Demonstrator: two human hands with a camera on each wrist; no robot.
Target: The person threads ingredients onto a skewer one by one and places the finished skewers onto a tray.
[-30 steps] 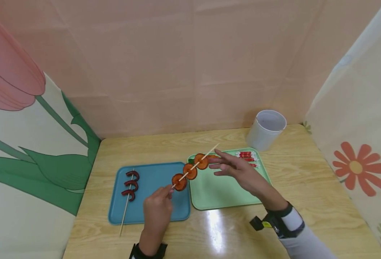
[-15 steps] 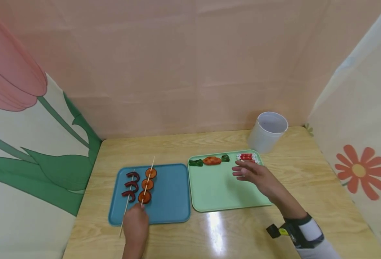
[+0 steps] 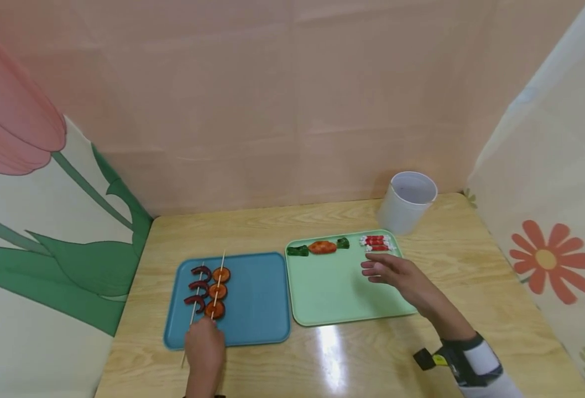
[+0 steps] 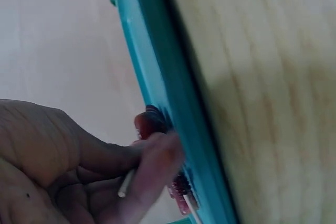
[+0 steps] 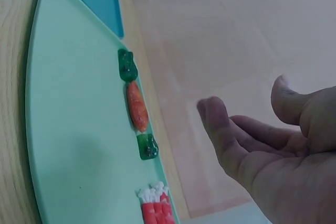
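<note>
My left hand (image 3: 204, 345) sits at the near edge of the blue tray (image 3: 257, 309), its fingers (image 4: 152, 169) curled and pinching the blunt end of the skewer of three orange slices (image 3: 216, 292). That skewer lies flat on the tray, just beside a second skewer with three dark red curved pieces (image 3: 197, 286), whose stick runs past the tray's near edge onto the wooden surface (image 3: 372, 354). My right hand (image 3: 397, 276) hovers over the right part of the green tray (image 3: 332, 298), fingers loose and slightly apart, holding nothing. Along the green tray's far edge lie a green piece (image 3: 298, 250), an orange piece (image 3: 322, 247) and another green piece (image 3: 343, 242) in a row; the red-and-white sticks (image 3: 376, 243) sit in the far right corner, near my fingertips. A white cup (image 3: 407, 202) stands behind that tray.
</note>
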